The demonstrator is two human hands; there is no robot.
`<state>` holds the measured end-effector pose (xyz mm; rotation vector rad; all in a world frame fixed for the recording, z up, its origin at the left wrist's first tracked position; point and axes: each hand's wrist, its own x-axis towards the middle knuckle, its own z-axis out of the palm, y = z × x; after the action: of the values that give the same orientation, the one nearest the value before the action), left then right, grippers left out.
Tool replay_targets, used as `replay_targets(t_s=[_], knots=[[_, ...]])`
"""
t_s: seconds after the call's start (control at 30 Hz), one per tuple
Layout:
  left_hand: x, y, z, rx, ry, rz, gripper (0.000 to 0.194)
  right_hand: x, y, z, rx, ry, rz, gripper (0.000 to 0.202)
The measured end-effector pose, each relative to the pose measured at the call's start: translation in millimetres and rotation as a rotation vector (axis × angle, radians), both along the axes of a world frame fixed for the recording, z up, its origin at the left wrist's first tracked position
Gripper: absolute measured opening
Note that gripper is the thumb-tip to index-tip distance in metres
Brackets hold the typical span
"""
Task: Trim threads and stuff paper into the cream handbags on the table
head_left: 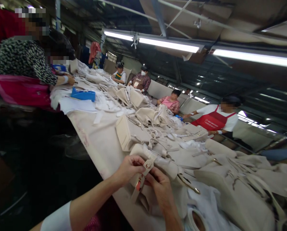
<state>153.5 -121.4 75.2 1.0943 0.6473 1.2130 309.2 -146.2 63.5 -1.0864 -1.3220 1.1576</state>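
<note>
While beige bags (pixel 141 112) are heaped all over the long table (pixel 92 134), this worker (pixel 92 195) has both hands on one little strap (pixel 143 174) near the edge. The left hand (pixel 129 168) has it pinched right by the gold clasp (pixel 148 166), and the right hand (pixel 161 186) is gripping it from the other side. Hard to say exactly which bag it's joined to, tbh. Just beyond the hands there's a boxy bag (pixel 130 133), plus a white roll (pixel 190 218) down by the right arm. Farther off sits a blue plastic holder (pixel 83 95), and someone in a red apron (pixel 212 118) is on the opposite side.
</note>
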Motion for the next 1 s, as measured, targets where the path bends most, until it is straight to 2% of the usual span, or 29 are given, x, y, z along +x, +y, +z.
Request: replay_targets(t_s=[0.17, 0.27, 0.43, 0.6, 0.7, 0.77, 0.87, 0.9, 0.93, 1.0], knots=[[-9, 12, 6.6, 0.013, 0.314, -0.064, 0.018, -1, 0, -4.5, -0.008, 0.036, -0.15, 0.047], [-8, 16, 7.9, 0.013, 0.454, -0.106, 0.016, 1, 2, -8.2, -0.009, 0.104, -0.157, 0.05], [-4, 21, 5.8, 0.022, 0.501, -0.168, 0.019, 3, 2, -11.1, -0.009, 0.147, -0.146, 0.053], [-2, 22, 5.2, 0.037, 0.522, -0.263, 0.015, 5, -2, -3.6, -0.042, 0.169, -0.127, 0.046], [3, 18, 7.9, 0.117, 0.533, -0.204, 0.015, 5, -5, 0.4, -0.132, 0.262, -0.064, 0.034], [7, 13, 10.4, 0.246, 0.612, -0.047, 0.016, 3, -5, 0.3, -0.17, 0.369, -0.04, 0.029], [11, 6, 11.3, 0.477, 0.757, 0.222, 0.019, -2, -5, -4.0, -0.121, 0.459, -0.06, 0.027], [11, 6, 10.1, 0.504, 0.762, 0.241, 0.018, -3, -6, -6.2, -0.092, 0.463, -0.084, 0.028], [11, 7, 8.2, 0.476, 0.716, 0.199, 0.017, -4, -6, -8.5, -0.065, 0.453, -0.11, 0.029], [9, 11, 3.0, 0.352, 0.559, 0.038, 0.015, -7, -7, -13.3, -0.014, 0.409, -0.167, 0.031]])
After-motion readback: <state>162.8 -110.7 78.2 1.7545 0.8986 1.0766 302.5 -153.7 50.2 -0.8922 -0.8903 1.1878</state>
